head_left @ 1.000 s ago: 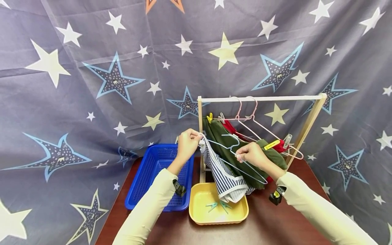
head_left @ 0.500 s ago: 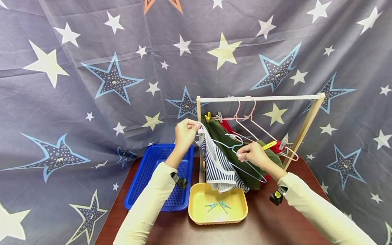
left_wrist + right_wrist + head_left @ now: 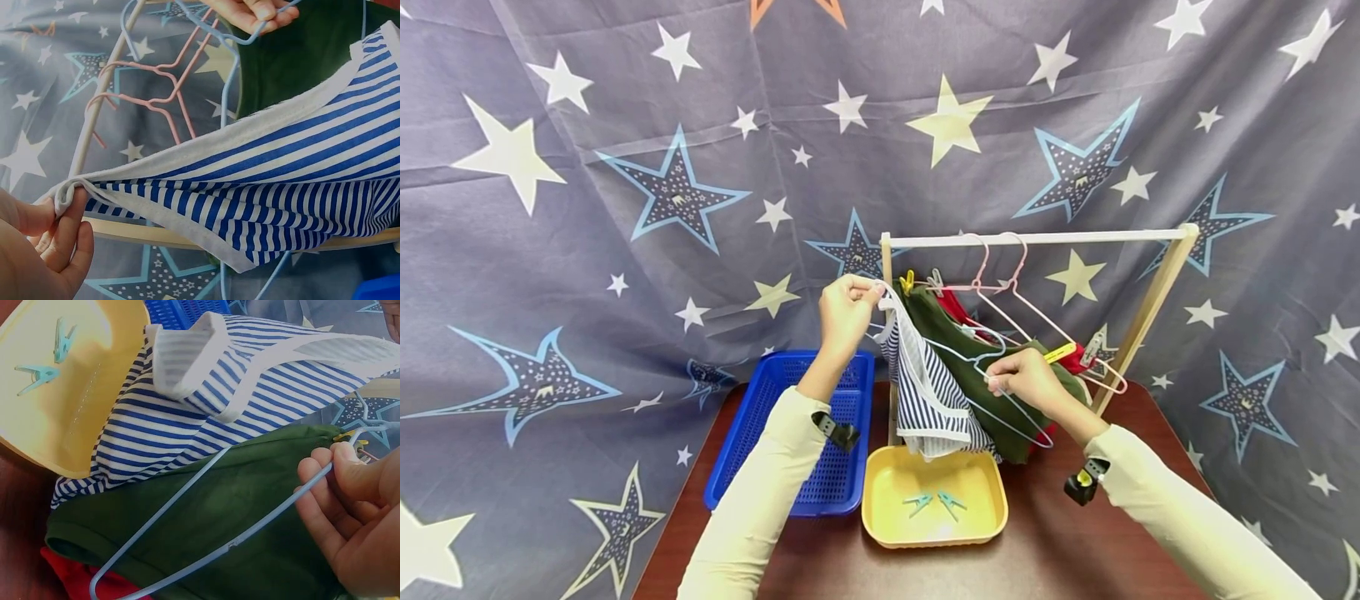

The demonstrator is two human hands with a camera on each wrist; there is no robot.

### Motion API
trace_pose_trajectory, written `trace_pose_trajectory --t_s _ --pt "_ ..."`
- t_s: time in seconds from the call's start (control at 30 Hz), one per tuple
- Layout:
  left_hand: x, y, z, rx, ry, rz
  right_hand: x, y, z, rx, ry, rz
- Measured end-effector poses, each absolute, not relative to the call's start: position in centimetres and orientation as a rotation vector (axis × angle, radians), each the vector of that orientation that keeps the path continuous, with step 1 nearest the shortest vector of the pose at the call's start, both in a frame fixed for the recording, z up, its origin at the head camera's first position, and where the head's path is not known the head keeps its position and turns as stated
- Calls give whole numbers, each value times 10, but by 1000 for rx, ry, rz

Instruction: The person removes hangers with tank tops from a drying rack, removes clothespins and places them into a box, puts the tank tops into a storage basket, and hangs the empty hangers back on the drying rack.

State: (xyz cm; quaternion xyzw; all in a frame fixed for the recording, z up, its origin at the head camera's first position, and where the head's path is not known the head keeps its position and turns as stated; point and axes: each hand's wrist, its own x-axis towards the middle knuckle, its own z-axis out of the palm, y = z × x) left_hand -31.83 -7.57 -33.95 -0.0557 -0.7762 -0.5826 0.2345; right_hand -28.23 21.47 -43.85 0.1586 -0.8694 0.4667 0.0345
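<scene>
Left hand [image 3: 844, 315] higher than before

The striped garment [image 3: 294, 134] between your left fingers [image 3: 65, 234] is matt cloth; the blue hanger [image 3: 232, 544] in your right fingers [image 3: 322, 519] looks smooth, plastic; the green garment [image 3: 200, 519] behind those fingers is matt cloth; below your fingers, the yellow tray [image 3: 895, 475] is smooth plastic, the surface [image 3: 1037, 533] glossy, wood-like.

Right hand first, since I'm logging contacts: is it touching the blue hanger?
Touching. The right wrist view plainly shows the right hand pinching the blue hanger between thumb and fingers.
</scene>
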Motion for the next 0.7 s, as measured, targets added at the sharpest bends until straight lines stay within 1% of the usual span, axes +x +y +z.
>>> trace_pose_trajectory --t_s 0.33,0.7 --pt "-318 -78 -326 -155 -2077 -1631 -283 218 -439 467 -2671 1447" --pt "-318 -91 -318 -144 -2051 -1662 -283 225 -439 398 -2705 1442"
